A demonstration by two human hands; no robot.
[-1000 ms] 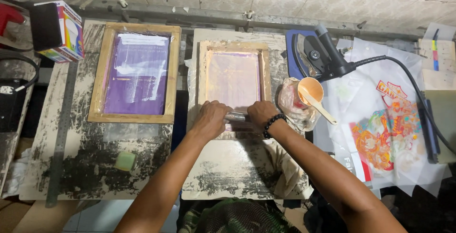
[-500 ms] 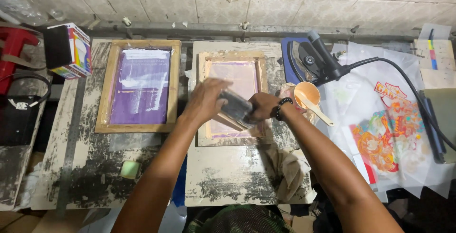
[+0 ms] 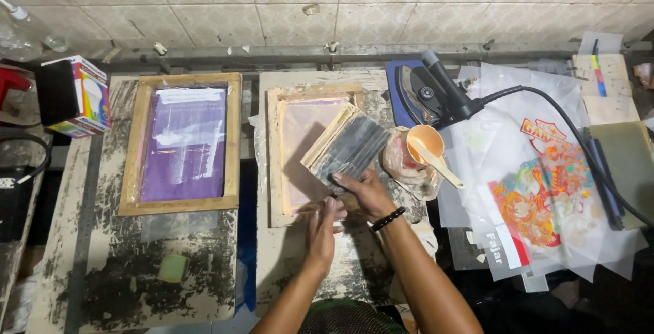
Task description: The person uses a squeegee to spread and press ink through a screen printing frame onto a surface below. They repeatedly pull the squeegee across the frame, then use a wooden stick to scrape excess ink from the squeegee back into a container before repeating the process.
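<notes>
My right hand [image 3: 368, 191] grips a wide squeegee [image 3: 347, 146] with a wooden handle and a dark, ink-smeared blade. It is tilted up over the right half of a wooden screen frame [image 3: 313, 91] with pink mesh. My left hand [image 3: 321, 228] lies just below and left of the right one, fingers stretched out on the frame's near rim, holding nothing. A black bead bracelet [image 3: 388, 219] circles my right wrist.
A second wooden frame [image 3: 133, 144] with purple mesh lies to the left, a green sponge [image 3: 173, 267] below it. On the right are an orange cup with a spoon [image 3: 424, 144], an iron [image 3: 424, 95] with a black cable, and printed transparent sheets [image 3: 538, 201]. A colourful box [image 3: 76, 95] stands far left.
The squeegee travelled up the pink screen from its near rim and is now lifted and tilted. My left hand let go of it and dropped to the near rim.
</notes>
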